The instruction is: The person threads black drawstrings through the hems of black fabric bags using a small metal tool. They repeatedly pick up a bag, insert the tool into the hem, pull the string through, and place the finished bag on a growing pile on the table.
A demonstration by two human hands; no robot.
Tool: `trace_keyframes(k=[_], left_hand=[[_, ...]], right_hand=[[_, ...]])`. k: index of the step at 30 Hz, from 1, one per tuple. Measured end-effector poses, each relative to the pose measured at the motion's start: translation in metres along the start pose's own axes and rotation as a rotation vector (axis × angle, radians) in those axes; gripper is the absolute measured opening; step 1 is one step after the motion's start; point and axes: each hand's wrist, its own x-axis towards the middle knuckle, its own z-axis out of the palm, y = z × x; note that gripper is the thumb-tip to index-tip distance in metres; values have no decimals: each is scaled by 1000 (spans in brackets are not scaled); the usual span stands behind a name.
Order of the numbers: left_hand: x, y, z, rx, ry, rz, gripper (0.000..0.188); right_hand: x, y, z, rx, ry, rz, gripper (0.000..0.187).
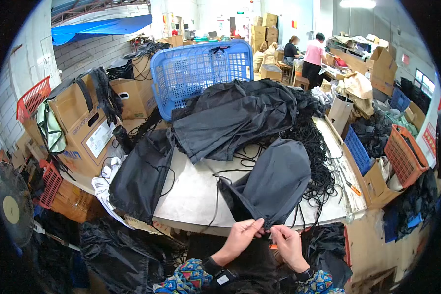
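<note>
A black drawstring bag lies at the table's near edge, its mouth toward me and partly open. With thumb and fingers, my left hand pinches the hem at the mouth. Right beside it, my right hand pinches the same hem, or a cord end there; my fingers hide which. Behind lies a big heap of black bags, with a tangle of black cords spilling down its right side. Another black bag rests to the left on the pale table.
A blue plastic basket stands tilted behind the heap. Cardboard boxes crowd the left, near a fan. An orange-handled tool lies at the right edge, beside an orange basket. Two people are farther back.
</note>
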Motion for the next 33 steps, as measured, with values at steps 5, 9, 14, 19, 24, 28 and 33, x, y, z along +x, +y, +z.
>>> trace_keyframes(k=[5, 9, 14, 19, 24, 28, 33], left_hand=[[-3, 25, -12, -163, 163, 51, 17], [1, -1, 10, -81, 27, 112, 15], [4, -22, 37, 579, 56, 450, 16], [8, -28, 46, 1061, -58, 821, 17], [30, -12, 19, 1231, 25, 778, 12], [59, 13, -63, 1448, 297, 924, 9], [70, 9, -125, 1560, 159, 718, 41]], right_hand=[[-10, 1, 1, -1, -127, -2, 16], [5, -5, -11, -540, -82, -499, 12], [51, -98, -51, -461, 149, -665, 34], [49, -137, -57, -37, -61, -505, 29], [2, -113, -87, 356, 321, -779, 21], [-51, -76, -198, 766, 1201, -702, 29], [-110, -28, -249, 314, 1499, -363, 25]])
